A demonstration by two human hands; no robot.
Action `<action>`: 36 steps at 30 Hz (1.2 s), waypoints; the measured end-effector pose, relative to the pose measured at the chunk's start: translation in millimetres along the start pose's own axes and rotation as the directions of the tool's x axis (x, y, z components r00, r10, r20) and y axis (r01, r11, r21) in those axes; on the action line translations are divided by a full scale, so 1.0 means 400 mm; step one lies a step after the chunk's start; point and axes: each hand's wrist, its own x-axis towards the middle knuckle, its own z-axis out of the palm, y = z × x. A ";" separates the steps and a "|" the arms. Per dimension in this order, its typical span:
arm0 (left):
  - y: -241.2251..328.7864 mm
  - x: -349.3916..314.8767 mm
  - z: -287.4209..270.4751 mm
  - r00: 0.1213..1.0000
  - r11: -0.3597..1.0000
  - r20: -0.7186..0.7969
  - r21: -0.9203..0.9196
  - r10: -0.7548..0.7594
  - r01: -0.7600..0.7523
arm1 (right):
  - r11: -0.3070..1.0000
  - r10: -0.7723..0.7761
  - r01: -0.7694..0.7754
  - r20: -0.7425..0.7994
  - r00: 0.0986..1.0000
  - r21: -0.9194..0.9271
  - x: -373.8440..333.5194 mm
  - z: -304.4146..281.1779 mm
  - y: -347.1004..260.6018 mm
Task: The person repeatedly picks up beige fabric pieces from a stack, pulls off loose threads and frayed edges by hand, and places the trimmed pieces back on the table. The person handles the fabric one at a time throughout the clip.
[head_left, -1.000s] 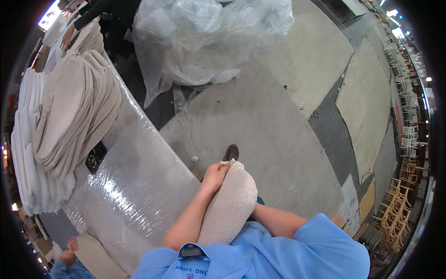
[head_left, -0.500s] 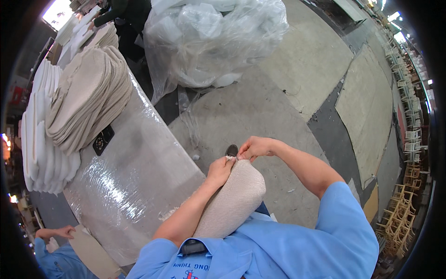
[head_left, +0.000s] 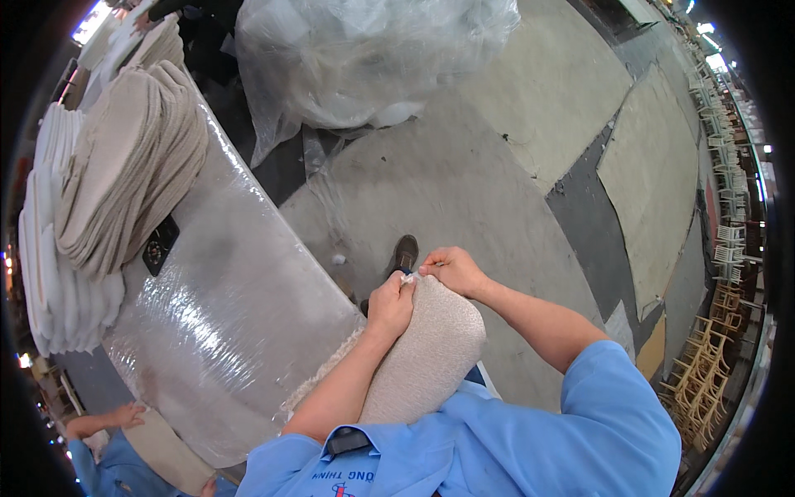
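A beige knitted-looking cushion cover (head_left: 426, 348) lies against my front, its rounded far end pointing away from me. My left hand (head_left: 389, 306) is closed on its far left edge, with a bit of white material (head_left: 409, 278) showing at the fingertips. Just to the right, my right hand (head_left: 452, 270) pinches at the same far edge, thumb and fingers together. What exactly lies between those right fingertips is too small to make out. Beside my left forearm a fuzzy frayed edge (head_left: 327, 364) runs along the cover.
To the left stands a plastic-wrapped table (head_left: 248, 273) bearing stacked beige covers (head_left: 124, 166), white pads (head_left: 62, 240) and a black phone (head_left: 161, 245). Beyond it sits a big clear plastic bag (head_left: 373, 58). A co-worker's hand (head_left: 127, 416) holds a beige piece at lower left. Chair frames (head_left: 708, 373) line the right.
The view has shifted slightly, and more of my shoe shows. My right hand has drawn a little lower along the cover's far edge; both hands stay close together there.
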 end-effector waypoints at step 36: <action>-0.157 0.080 0.054 0.956 0.903 0.091 -0.313 -0.278 0.293 | 0.107 0.400 -0.880 0.791 0.464 0.462 0.103 0.118 0.143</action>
